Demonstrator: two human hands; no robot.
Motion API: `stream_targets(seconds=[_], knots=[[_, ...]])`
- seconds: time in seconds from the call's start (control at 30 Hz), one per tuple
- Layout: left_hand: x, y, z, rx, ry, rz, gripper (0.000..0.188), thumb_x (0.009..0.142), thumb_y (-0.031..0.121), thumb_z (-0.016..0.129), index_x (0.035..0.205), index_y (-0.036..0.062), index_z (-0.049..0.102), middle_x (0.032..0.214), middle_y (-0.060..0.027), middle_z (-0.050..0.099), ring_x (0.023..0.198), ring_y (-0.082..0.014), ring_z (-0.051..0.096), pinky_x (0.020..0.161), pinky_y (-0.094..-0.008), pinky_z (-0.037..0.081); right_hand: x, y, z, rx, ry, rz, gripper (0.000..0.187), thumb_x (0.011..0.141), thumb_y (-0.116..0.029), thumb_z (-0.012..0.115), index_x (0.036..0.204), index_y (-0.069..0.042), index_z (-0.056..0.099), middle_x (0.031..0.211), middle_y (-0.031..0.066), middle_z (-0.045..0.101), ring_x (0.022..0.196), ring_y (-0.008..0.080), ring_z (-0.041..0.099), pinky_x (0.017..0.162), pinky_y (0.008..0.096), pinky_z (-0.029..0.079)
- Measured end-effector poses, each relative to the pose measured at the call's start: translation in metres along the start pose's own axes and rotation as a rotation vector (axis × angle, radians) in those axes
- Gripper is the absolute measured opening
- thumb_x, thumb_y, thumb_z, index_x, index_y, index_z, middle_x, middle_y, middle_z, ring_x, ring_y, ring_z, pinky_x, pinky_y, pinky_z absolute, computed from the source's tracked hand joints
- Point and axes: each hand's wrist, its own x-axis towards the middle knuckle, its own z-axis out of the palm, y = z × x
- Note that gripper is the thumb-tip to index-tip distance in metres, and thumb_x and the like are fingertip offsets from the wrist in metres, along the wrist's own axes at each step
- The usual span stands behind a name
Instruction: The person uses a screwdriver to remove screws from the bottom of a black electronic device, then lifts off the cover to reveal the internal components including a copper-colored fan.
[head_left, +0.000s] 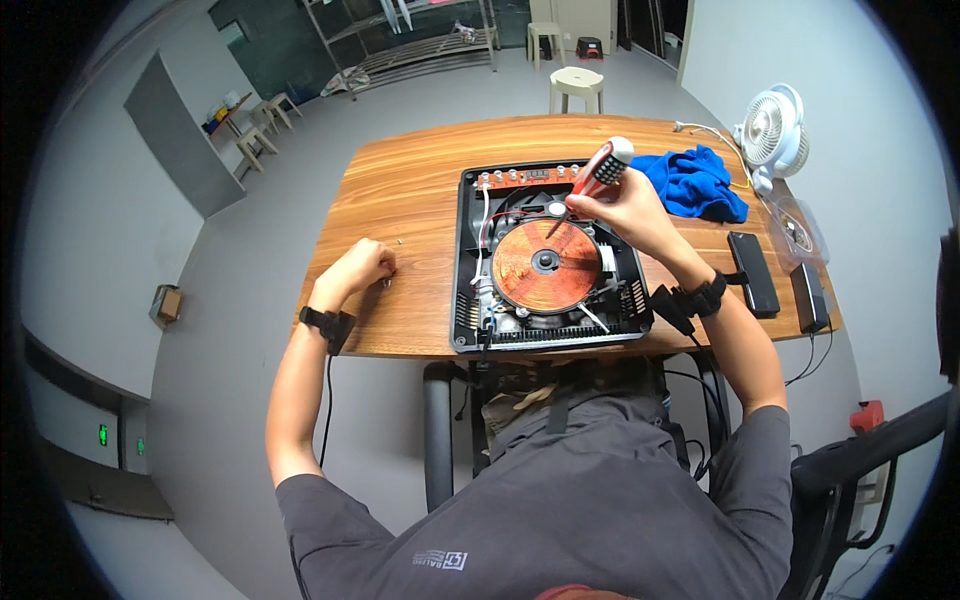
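Observation:
An opened induction cooker (462, 250) lies on the wooden table in front of me, its round copper coil (525, 278) and circuit board (500, 180) exposed. My right hand (635, 215) grips a screwdriver (603, 168) with a red, white and black handle. The shaft slants down over the upper part of the coil; whether its tip touches cannot be told. To the left of the cooker, my left hand (358, 270) rests on the tabletop with its fingers curled together. Anything inside those fingers is too small to make out. A tiny metal piece (400, 241) lies just beyond them.
A crumpled blue cloth (692, 185) lies beyond my right hand, near a white fan (773, 130). A black phone (753, 273), a dark box-shaped device (809, 297) with cables and a clear plastic container (797, 232) sit along the table's right side.

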Motion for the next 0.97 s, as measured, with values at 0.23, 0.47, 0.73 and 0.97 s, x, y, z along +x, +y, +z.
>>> stream_targets(seconds=[0.23,0.47,0.73,0.97], knots=[[-0.003,0.027,-0.019,-0.072,0.055,-0.035,0.021,0.084,0.008,0.076,0.103,-0.0016,0.072,0.101,-0.0179,0.07,0.088,-0.0296,0.072,0.08,-0.0388,0.058,0.016,-0.017,-0.007,-0.289,-0.041,0.029,0.03,0.088,-0.02,0.082,0.105,0.0,0.068,0.093,0.0082,0.074,0.087,0.014,0.073,0.082,0.0284,0.058],[0.003,0.1,-0.034,-0.188,0.042,0.248,0.021,0.089,0.008,0.074,0.108,-0.0007,0.071,0.098,-0.0155,0.069,0.087,-0.027,0.072,0.079,-0.0373,0.058,0.017,-0.027,0.014,-0.25,-0.121,-0.001,0.03,0.088,-0.022,0.083,0.103,0.0,0.068,0.093,0.0084,0.074,0.086,0.0143,0.072,0.082,0.0301,0.058],[0.002,0.143,-0.011,-0.148,0.058,0.46,0.022,0.086,0.007,0.074,0.107,0.003,0.072,0.098,-0.0135,0.068,0.088,-0.0348,0.068,0.079,-0.0424,0.056,0.004,-0.05,0.053,-0.237,-0.276,-0.031,0.035,0.084,-0.025,0.085,0.104,-0.002,0.068,0.091,0.0102,0.075,0.089,0.0177,0.073,0.083,0.0337,0.059],[0.001,0.157,-0.012,-0.229,0.068,0.487,0.016,0.087,0.01,0.073,0.102,0.0032,0.071,0.097,-0.0155,0.067,0.09,-0.0376,0.066,0.08,-0.0438,0.054,0.003,-0.055,0.063,-0.195,-0.34,-0.119,0.028,0.085,-0.022,0.081,0.1,-0.001,0.068,0.083,0.0119,0.071,0.078,0.0195,0.07,0.075,0.0339,0.056]])
